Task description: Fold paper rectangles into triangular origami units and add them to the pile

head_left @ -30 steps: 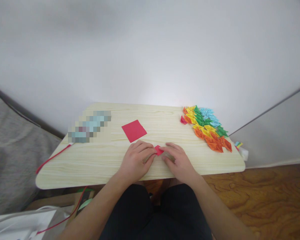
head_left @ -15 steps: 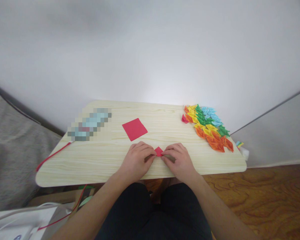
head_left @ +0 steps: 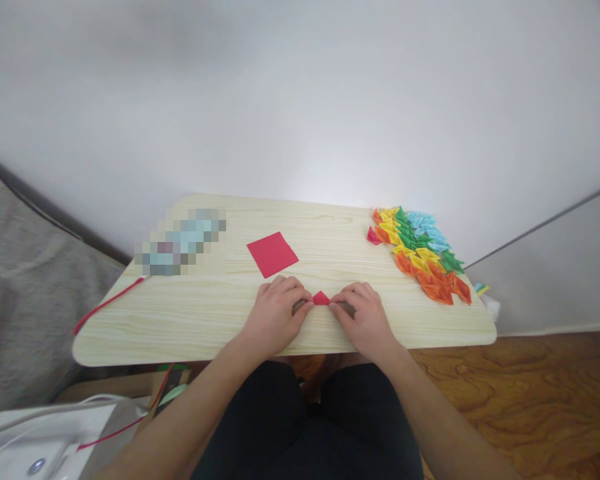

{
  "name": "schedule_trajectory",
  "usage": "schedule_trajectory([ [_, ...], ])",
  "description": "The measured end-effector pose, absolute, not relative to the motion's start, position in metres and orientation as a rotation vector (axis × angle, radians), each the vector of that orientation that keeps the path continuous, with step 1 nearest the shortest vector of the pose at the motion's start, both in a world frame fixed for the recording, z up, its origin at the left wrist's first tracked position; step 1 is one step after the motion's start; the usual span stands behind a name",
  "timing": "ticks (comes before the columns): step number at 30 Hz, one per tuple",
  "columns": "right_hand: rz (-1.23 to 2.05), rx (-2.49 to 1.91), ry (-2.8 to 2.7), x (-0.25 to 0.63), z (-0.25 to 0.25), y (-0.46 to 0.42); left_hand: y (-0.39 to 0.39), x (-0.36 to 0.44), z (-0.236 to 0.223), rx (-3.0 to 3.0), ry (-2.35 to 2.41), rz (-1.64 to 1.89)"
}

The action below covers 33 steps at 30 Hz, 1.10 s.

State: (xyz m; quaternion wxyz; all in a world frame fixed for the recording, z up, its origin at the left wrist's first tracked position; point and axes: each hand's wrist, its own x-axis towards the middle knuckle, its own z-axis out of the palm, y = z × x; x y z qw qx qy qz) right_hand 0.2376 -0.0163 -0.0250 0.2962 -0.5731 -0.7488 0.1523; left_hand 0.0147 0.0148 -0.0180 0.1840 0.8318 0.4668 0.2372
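The small red paper is between the two hands, near the front edge of the table; it looks like a little triangle now, with its point up and a flat bottom, but half a second ago it looked more like a diamond; I cannot tell if it lies on the wood or is lifted a bit.

Far left there is a gray cloth; near it, low down, is a white box, and a round silver spot shows on it more clearly than a second ago; a red cord runs over the table's left side, up to a thing too blurry to name; next comes a flat red sheet, lying by itself, just as before; the left hand is below it, with finger and thumb pinched on the triangle's left corner.

The right hand pinches the right corner the same way; a second ago its finger lay on top of the paper; past it, up on the right, is a pile of folded papers, orange, yellow, green and light blue, with a red folded one at its left edge.
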Motion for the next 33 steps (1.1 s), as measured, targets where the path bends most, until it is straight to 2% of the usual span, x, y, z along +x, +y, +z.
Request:
schedule_trajectory([
  [33,0.444,-1.863,-2.093,0.222,-0.001,-0.004,0.028,0.020,-0.011,2.325,1.389,0.538],
])
